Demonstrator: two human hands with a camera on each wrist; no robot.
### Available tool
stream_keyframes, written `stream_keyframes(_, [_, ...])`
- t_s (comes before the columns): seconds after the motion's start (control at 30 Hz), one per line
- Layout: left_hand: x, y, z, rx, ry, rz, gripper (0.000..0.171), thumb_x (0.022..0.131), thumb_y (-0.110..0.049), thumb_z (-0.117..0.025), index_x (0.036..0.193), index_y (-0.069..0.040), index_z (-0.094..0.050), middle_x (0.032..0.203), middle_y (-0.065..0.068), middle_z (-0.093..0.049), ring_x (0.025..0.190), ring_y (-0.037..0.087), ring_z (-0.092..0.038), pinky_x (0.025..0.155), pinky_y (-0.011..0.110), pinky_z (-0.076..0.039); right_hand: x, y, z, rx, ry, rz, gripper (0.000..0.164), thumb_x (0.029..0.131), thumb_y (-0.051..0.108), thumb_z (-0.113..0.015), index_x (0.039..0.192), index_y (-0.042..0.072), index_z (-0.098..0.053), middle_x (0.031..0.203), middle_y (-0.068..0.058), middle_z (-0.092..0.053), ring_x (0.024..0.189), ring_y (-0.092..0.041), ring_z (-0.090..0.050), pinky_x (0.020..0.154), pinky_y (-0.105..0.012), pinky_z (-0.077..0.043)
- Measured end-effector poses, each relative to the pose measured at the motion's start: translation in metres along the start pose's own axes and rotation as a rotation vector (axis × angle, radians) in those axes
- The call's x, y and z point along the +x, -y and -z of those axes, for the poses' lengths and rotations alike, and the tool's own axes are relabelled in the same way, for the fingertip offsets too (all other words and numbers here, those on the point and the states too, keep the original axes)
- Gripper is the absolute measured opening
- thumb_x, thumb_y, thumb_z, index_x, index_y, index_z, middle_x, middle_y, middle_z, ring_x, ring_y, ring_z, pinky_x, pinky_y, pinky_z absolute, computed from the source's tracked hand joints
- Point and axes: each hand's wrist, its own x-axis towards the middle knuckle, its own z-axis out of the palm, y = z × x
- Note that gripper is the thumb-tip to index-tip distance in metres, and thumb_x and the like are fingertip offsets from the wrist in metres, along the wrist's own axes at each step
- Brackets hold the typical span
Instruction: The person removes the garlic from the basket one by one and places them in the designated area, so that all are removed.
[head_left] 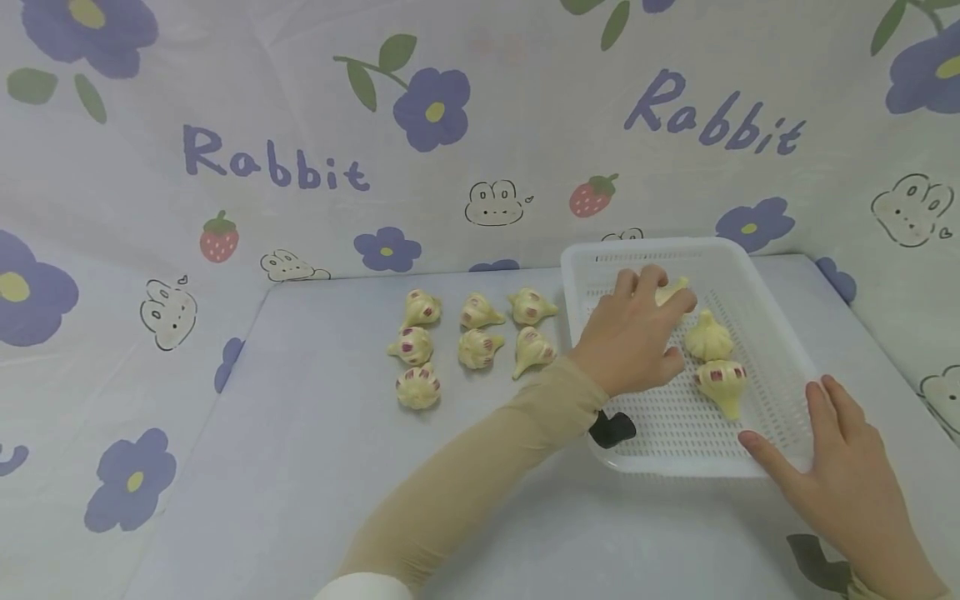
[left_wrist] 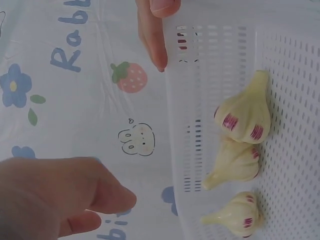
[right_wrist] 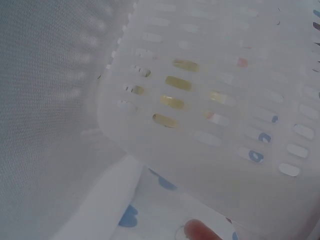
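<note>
My left hand (head_left: 633, 333) reaches over a white perforated plastic basket (head_left: 645, 454). Its fingers are spread and bent above a garlic bulb (head_left: 671, 289), which they partly hide. In the left wrist view the fingers and thumb stand apart, with no bulb between them. Two more garlic bulbs (head_left: 708, 337) (head_left: 722, 387) lie in the basket, one close behind the other. At the basket's near right corner rests my right hand (head_left: 855, 475), thumb over the front rim and fingers along the right side. The right wrist view shows the basket's outer wall (right_wrist: 200, 155) and one fingertip.
Several garlic bulbs (head_left: 477, 348) with purple marks stand in short columns on the white table (head_left: 315, 467), left of the basket. Behind rises a printed cloth (head_left: 300, 100) with flowers and rabbits. A black strap piece (head_left: 613, 429) shows under my left wrist.
</note>
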Motion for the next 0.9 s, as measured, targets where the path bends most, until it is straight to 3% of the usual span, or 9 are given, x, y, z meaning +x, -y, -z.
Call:
stream_keyframes(0.4, [0.021, -0.010, -0.007, 0.061, 0.063, 0.066, 0.061, 0.092, -0.043, -0.066, 0.149, -0.032, -0.048, 0.151, 0.007, -0.043, 0.119, 0.022, -0.048, 0.072, 0.024, -0.049, 0.000, 0.000, 0.000, -0.008, -0.010, 0.010, 0.108, 0.093, 0.055, -0.070, 0.157, -0.015, -0.020, 0.159, -0.044, -0.020, 0.122, -0.074, -0.037, 0.094, -0.086, -0.032])
stream_keyframes(0.6, [0.039, -0.013, -0.017, 0.053, 0.144, 0.115, 0.066, 0.092, -0.047, -0.066, 0.153, -0.037, -0.043, 0.151, 0.004, -0.040, 0.123, 0.020, -0.043, 0.073, 0.024, -0.047, -0.001, 0.000, 0.001, -0.004, -0.017, 0.026, 0.108, 0.093, 0.055, -0.070, 0.157, -0.016, -0.020, 0.159, -0.045, -0.020, 0.120, -0.075, -0.037, 0.094, -0.086, -0.032])
stream_keyframes(0.73, [0.053, -0.015, -0.025, 0.050, 0.211, 0.165, 0.072, 0.091, -0.051, -0.067, 0.156, -0.042, -0.037, 0.154, 0.002, -0.035, 0.129, 0.020, -0.040, 0.080, 0.026, -0.047, -0.001, 0.001, 0.002, 0.004, -0.021, 0.030, 0.107, 0.093, 0.054, -0.071, 0.156, -0.017, -0.021, 0.159, -0.045, -0.021, 0.119, -0.075, -0.037, 0.093, -0.086, -0.032])
stream_keyframes(0.9, [0.067, -0.015, -0.036, 0.027, 0.240, 0.214, 0.075, 0.089, -0.050, -0.069, 0.157, -0.043, -0.036, 0.155, 0.001, -0.032, 0.133, 0.020, -0.038, 0.085, 0.028, -0.047, -0.001, 0.002, 0.004, 0.000, -0.012, 0.020, 0.107, 0.094, 0.055, -0.070, 0.157, -0.016, -0.020, 0.160, -0.044, -0.020, 0.122, -0.074, -0.036, 0.096, -0.085, -0.031])
